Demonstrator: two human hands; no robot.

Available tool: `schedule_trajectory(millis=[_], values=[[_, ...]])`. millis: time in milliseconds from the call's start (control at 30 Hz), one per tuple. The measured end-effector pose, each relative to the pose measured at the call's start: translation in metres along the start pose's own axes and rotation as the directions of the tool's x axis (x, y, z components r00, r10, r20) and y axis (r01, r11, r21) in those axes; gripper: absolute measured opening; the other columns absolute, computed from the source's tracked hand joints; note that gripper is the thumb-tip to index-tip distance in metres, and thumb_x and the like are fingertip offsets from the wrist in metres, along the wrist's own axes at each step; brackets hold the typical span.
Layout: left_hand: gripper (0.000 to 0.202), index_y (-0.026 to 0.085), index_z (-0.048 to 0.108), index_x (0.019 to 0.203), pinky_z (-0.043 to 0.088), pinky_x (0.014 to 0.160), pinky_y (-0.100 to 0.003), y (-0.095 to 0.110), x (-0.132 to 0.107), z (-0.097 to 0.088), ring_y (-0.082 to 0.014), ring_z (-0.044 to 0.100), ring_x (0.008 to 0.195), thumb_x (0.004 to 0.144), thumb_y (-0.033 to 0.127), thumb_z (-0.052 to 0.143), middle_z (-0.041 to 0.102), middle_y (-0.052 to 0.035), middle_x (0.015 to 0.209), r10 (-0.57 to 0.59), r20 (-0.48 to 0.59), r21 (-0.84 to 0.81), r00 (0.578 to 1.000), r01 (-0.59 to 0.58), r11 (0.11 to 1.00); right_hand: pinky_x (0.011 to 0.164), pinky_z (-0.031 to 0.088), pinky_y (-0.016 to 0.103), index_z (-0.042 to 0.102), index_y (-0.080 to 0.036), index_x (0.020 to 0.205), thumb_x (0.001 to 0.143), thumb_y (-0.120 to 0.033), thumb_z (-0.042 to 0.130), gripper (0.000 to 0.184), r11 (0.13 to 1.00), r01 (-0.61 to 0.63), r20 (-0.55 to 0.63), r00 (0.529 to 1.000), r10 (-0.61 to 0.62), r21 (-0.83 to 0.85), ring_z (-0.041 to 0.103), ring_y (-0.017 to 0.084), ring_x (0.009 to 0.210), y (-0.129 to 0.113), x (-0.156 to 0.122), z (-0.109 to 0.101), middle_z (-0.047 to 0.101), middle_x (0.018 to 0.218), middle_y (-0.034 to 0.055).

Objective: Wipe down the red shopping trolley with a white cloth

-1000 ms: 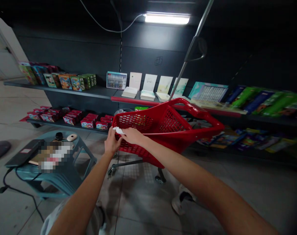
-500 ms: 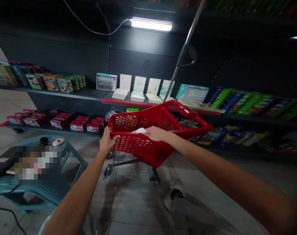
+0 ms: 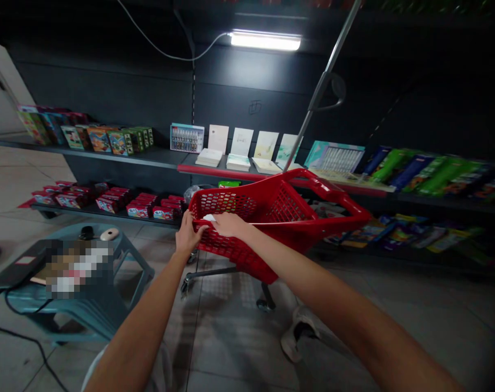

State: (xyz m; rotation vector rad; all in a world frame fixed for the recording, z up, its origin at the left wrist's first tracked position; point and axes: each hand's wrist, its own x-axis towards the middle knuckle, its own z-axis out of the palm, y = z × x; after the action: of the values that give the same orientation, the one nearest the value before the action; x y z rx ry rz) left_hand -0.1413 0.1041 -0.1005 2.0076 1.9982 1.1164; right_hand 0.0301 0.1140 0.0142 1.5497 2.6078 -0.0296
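A red plastic shopping cart stands sideways in front of me, its handle to the right. My left hand is closed around the corner of the basket at its left end, with the thumb on the near side. My right hand lies on the near rim, a short way right of the left hand. Under its fingers is a white cloth or tissue, pressed to the rim; most of it is hidden. A metal pole rises from behind the cart's basket.
Dark shelves behind the cart carry boxes, notebooks and bagged goods. At left a blue-grey plastic stool bears a laptop and small items. A cable trails across the floor. A shoe shows below the cart.
My right hand has slid left along the near rim with the white cloth, closer to my left hand. The left hand keeps its hold on the corner. The view has shifted slightly left.
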Motion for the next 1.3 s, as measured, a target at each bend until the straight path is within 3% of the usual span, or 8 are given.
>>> schedule_trajectory(millis=[200,367,533,700,800,1000,1167,1300], values=[[0.057,0.025,0.048,0.146,0.062,0.087,-0.037,-0.004,0.004,0.001,-0.0267,0.05,0.145,0.097,0.055,0.056,0.039,-0.0106,0.167,-0.008,0.011,-0.002,1.0,0.008,1.0,0.092,0.056,0.044,0.056,-0.017,0.14,0.107,-0.029,0.034,0.042,0.992,0.052,-0.206,0.976,-0.074,-0.111,0.073,0.03,0.109,-0.02,-0.003,0.021,0.072,0.128,0.0171],[0.068,0.024,0.046,0.151,0.061,0.09,-0.04,-0.004,0.006,0.0,-0.029,0.05,0.145,0.096,0.065,0.053,0.038,-0.0122,0.168,-0.015,0.026,-0.007,1.0,0.015,1.0,0.102,0.051,0.039,0.038,-0.016,0.161,0.103,-0.013,0.032,0.058,0.973,0.066,-0.259,0.958,-0.125,-0.222,0.065,0.025,0.124,0.038,-0.053,0.028,0.065,0.143,0.0152],[0.077,0.023,0.037,0.159,0.061,0.09,-0.042,-0.001,0.005,-0.002,-0.0316,0.05,0.145,0.096,0.066,0.051,0.034,-0.0147,0.17,-0.046,0.059,0.012,0.997,0.046,0.999,0.106,0.047,0.046,0.044,-0.016,0.16,0.103,-0.017,0.036,0.057,0.944,-0.025,-0.324,0.942,-0.088,-0.329,0.064,0.028,0.124,0.111,-0.123,0.023,0.063,0.147,0.0159],[0.07,0.024,0.04,0.156,0.061,0.09,-0.042,0.0,0.005,-0.001,-0.0306,0.053,0.143,0.098,0.062,0.05,0.036,-0.0129,0.169,-0.028,0.048,-0.01,0.998,0.028,1.0,0.121,0.035,0.045,0.051,-0.012,0.154,0.098,-0.008,0.04,0.058,0.894,0.118,-0.375,0.878,-0.297,-0.433,0.051,0.026,0.143,0.145,-0.175,0.022,0.053,0.158,0.0139],[0.068,0.023,0.04,0.155,0.06,0.092,-0.042,0.0,0.006,0.0,-0.0298,0.051,0.144,0.098,0.06,0.049,0.036,-0.0127,0.169,-0.022,0.034,-0.019,0.999,0.023,1.0,0.123,0.029,0.05,0.055,-0.011,0.15,0.096,-0.011,0.047,0.055,0.889,0.124,-0.362,0.882,-0.303,-0.441,0.048,0.029,0.145,0.133,-0.186,0.021,0.053,0.157,0.0158],[0.069,0.024,0.038,0.156,0.061,0.089,-0.04,0.003,0.005,-0.002,-0.0294,0.054,0.142,0.098,0.059,0.05,0.039,-0.0134,0.167,-0.027,0.042,-0.021,0.999,0.028,0.999,0.118,0.031,0.05,0.049,-0.014,0.154,0.095,-0.056,0.059,0.073,0.973,0.002,-0.391,0.915,-0.095,-0.233,0.049,0.034,0.139,0.09,-0.161,0.004,0.052,0.156,0.0191],[0.063,0.025,0.044,0.151,0.061,0.088,-0.04,0.004,0.004,-0.002,-0.029,0.051,0.144,0.098,0.057,0.051,0.038,-0.0128,0.168,-0.017,0.039,0.008,0.999,0.016,1.0,0.103,0.038,0.048,0.058,-0.009,0.136,0.102,-0.048,0.05,0.053,0.942,-0.266,-0.324,0.926,0.192,-0.202,0.06,0.035,0.116,0.075,-0.123,0.01,0.067,0.129,0.0228],[0.063,0.024,0.044,0.151,0.061,0.089,-0.04,0.003,0.004,-0.001,-0.0294,0.049,0.146,0.097,0.056,0.053,0.037,-0.0136,0.168,-0.021,0.04,-0.004,0.999,0.021,1.0,0.1,0.038,0.046,0.06,-0.012,0.123,0.101,-0.039,0.05,0.035,0.948,-0.264,-0.336,0.922,0.194,-0.177,0.057,0.033,0.113,0.042,-0.092,0.025,0.067,0.123,0.0209]])
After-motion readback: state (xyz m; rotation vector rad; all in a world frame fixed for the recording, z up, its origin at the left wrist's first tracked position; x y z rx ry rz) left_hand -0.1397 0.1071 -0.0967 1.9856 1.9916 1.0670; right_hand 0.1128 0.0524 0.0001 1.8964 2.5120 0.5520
